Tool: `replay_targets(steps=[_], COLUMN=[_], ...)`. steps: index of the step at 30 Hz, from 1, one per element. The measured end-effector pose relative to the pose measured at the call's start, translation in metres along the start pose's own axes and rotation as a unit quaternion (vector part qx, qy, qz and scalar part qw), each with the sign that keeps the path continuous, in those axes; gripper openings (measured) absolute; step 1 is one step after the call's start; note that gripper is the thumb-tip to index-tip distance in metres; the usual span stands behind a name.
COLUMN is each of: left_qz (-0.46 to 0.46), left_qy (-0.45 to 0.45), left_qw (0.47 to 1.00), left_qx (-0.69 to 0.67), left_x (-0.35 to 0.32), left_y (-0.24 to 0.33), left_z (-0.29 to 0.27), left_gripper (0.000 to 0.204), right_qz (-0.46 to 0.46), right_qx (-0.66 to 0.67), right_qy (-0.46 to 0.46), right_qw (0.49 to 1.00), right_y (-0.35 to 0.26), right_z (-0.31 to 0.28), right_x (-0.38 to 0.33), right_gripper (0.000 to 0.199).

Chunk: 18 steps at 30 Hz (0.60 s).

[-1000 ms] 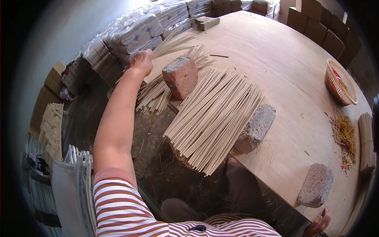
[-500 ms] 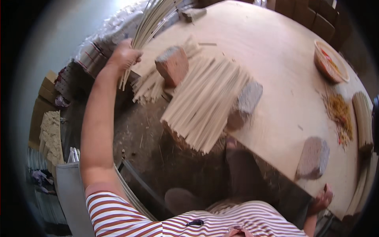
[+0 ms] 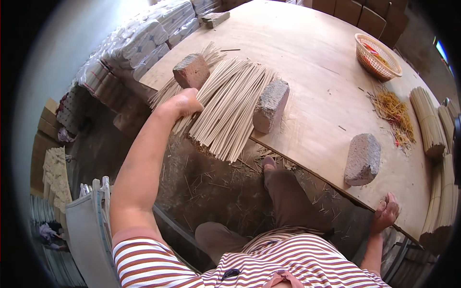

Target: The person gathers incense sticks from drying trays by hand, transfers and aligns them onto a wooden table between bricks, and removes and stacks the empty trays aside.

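My left hand (image 3: 188,102) is closed round thin pale sticks along the left side of a wide pile of sticks (image 3: 230,110). Its fingertips are partly hidden; stick ends poke out below it. The pile lies across the table's near edge, its ends overhanging. A reddish brick (image 3: 191,70) stands just beyond the hand, on a smaller heap of sticks (image 3: 165,92). Against the pile's right side stands a grey brick (image 3: 271,106). My right hand (image 3: 385,213) rests at the near right table edge, fingers loosely curled with nothing seen in them.
The wooden table (image 3: 317,62) bears another brick (image 3: 363,159), a basket (image 3: 378,56), tangled yellow bands (image 3: 394,115) and tied stick bundles (image 3: 427,122). A stone block (image 3: 215,19) sits at the far left corner. Plastic-wrapped stacks (image 3: 144,41) adjoin it; scraps litter the floor (image 3: 216,192).
My left hand has come right and nearer, bringing its raised bunch of sticks down against the pile's left side. My right hand stays by the table edge. The view has shifted.
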<state>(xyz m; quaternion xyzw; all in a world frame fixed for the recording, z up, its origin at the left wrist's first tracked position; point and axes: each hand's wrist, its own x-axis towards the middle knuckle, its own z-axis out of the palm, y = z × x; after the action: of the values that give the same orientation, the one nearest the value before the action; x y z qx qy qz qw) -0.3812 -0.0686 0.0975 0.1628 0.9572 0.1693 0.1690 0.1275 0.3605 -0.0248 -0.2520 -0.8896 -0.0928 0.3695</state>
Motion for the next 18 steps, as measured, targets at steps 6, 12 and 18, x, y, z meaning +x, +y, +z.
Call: replay_targets(steps=[6, 12, 18], left_qz=[0.0, 0.128, 0.011], left_qy=[-0.021, 0.338, 0.286], left_qw=[0.995, 0.883, 0.807], left_qx=[-0.099, -0.3, -0.516], left_x=[-0.037, -0.174, -0.354], left_y=[0.01, 0.004, -0.042], left_z=[-0.021, 0.007, 0.182], left_gripper=[0.054, 0.061, 0.049], right_qz=[-0.021, -0.03, -0.072], right_qx=[-0.02, -0.013, 0.067], right_qy=[0.008, 0.03, 0.071], right_qw=[1.0, 0.999, 0.993], right_y=[-0.001, -0.005, -0.043], right_z=[0.0, 0.003, -0.017], right_x=[0.002, 0.0, 0.013], right_gripper=[0.034, 0.031, 0.024])
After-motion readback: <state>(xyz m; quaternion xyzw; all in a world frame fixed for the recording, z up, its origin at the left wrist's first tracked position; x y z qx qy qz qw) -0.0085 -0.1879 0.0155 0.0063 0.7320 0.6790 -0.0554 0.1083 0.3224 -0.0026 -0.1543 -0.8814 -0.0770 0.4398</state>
